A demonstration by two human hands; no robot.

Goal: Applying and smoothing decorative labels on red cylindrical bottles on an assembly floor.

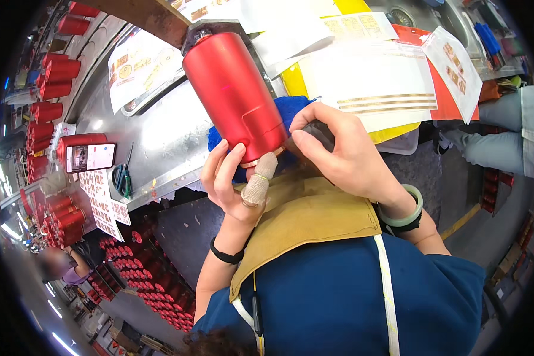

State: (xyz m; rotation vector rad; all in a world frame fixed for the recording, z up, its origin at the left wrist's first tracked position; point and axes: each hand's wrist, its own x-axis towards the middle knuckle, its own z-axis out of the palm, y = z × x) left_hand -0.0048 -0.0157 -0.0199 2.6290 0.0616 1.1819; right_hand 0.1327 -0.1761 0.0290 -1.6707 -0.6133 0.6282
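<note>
A glossy red metal cylinder (234, 86) lies tilted, its far end against a dark bracket and its near end toward me. My left hand (234, 187) grips the near end, fingers on its left side. The thumb, wrapped in a pale cloth finger cover (260, 181), presses by the rim. A thin outline shows on the cylinder's lower right surface. Just right of the near end, my right hand (347, 151) has thumb and forefinger pinched together; anything between the tips is too small to make out. Blue cloth (293, 113) lies beneath the cylinder.
White sheets with gold stripes (385, 102) and printed sheets (142, 68) cover the metal bench. Scissors (123, 175) and a phone (90, 158) sit at the left. Several red cylinders (59, 70) line the left side; more stand below. Another person (68, 264) is at lower left.
</note>
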